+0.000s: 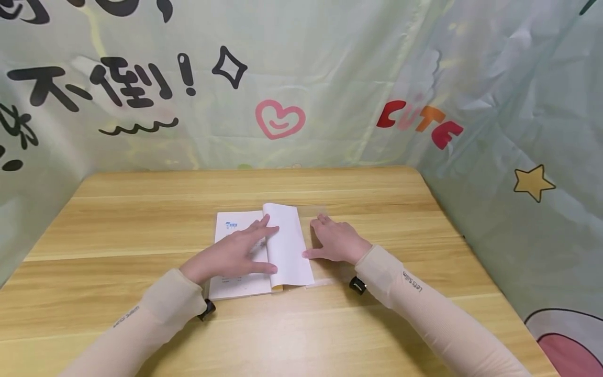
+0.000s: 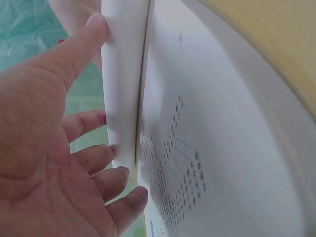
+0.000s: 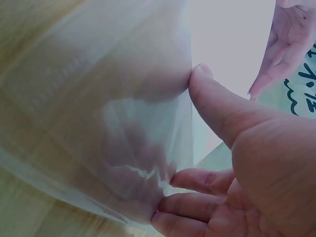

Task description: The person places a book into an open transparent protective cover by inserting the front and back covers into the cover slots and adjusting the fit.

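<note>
A booklet (image 1: 235, 287) with printed text lies opened on the table, its white leaf (image 1: 288, 246) turned to the right with a slight curve. Beneath and beyond that leaf's right edge spreads a clear plastic book cover (image 3: 64, 118). My left hand (image 1: 233, 254) reaches over the booklet; its spread fingers and thumb touch the white leaf near the fold, also seen in the left wrist view. On the right, my right hand (image 1: 340, 241) rests on the clear cover with fingers extended. Its thumb (image 3: 212, 94) touches the edge of the white leaf.
The wooden table (image 1: 141, 209) extends around the booklet on all sides. Behind it hangs a pale green printed curtain (image 1: 330, 63), which also runs along the right side. Each wrist wears a black device, such as the one (image 1: 358, 285) under the right sleeve.
</note>
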Demonstrator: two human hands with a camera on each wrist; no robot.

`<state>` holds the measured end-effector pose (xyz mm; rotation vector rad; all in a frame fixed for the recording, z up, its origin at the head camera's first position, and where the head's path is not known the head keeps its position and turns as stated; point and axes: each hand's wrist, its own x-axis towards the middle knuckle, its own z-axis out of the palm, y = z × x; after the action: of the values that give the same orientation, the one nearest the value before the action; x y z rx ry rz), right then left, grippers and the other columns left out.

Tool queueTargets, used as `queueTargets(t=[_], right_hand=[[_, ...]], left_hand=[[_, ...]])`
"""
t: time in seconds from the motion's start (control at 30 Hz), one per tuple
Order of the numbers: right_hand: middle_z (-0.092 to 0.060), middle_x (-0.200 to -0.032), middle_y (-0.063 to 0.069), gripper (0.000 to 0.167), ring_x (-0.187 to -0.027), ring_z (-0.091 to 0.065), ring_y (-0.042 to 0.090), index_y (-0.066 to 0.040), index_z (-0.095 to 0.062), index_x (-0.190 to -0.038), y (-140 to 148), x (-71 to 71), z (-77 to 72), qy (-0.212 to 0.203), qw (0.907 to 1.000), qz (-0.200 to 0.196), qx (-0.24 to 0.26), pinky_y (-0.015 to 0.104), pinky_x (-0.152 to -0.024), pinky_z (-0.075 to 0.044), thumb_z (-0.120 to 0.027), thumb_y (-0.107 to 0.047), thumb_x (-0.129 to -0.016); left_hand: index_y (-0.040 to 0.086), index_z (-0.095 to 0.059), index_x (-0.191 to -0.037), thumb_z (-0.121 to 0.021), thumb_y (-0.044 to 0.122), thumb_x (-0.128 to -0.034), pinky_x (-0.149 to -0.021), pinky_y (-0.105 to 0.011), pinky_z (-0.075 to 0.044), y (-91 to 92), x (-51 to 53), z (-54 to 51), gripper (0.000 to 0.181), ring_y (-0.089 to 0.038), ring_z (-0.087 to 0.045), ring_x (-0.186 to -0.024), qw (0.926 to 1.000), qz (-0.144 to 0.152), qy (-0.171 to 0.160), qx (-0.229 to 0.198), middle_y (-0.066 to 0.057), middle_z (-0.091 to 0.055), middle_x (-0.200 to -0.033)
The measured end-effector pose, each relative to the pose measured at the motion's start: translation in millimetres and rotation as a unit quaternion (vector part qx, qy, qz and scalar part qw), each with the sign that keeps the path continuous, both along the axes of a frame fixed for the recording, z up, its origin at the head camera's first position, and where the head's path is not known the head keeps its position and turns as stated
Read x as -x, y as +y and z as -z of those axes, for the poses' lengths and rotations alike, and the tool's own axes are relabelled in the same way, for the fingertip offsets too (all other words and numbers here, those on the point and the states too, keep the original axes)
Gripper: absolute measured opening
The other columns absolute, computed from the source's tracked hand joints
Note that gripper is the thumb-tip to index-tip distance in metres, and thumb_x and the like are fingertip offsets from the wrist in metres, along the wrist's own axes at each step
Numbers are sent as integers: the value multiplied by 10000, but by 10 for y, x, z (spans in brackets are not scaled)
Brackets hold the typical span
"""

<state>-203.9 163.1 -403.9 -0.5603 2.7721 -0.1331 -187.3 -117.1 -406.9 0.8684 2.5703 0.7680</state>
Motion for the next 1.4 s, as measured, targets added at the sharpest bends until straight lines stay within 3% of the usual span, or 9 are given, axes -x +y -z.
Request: queueTargets(t=[0.37, 0.7, 1.4], right_hand=[[-369, -1675, 340, 886, -1594, -367, 438, 63, -437, -1574, 5, 6, -10, -103, 9998, -6, 165, 611, -1202, -453, -734, -537, -994], [-354, -1682, 339, 893, -1606, -336, 446, 73, -413, -1590, 35, 11, -12, -192, 9995, -16, 248, 585, -1258, -392, -724, -527, -1005], [-305, -1687, 369, 887, -1614, -303, 466, 87, -392, -1593, 44, 6, 3, -203, 9990, -161, 362, 613, -1248, -392, -700, -520, -1024]], left_hand=[[157, -402, -1668, -802, 561, -927, -1283, -672, -289, -12, 16, 33, 934, -418, -199, -1661, 10000, 42, 32, 52, -157, -146, -1805], [180, -428, -1659, -824, 532, -917, -1290, -665, -284, 71, 22, 0, 912, -389, -182, -1670, 10000, 27, 45, 36, -140, -140, -1805], [174, -363, -1687, -767, 598, -941, -1266, -634, -353, 187, -10, 16, 949, -381, -241, -1655, 9997, -4, 123, 208, -105, -105, -1817]])
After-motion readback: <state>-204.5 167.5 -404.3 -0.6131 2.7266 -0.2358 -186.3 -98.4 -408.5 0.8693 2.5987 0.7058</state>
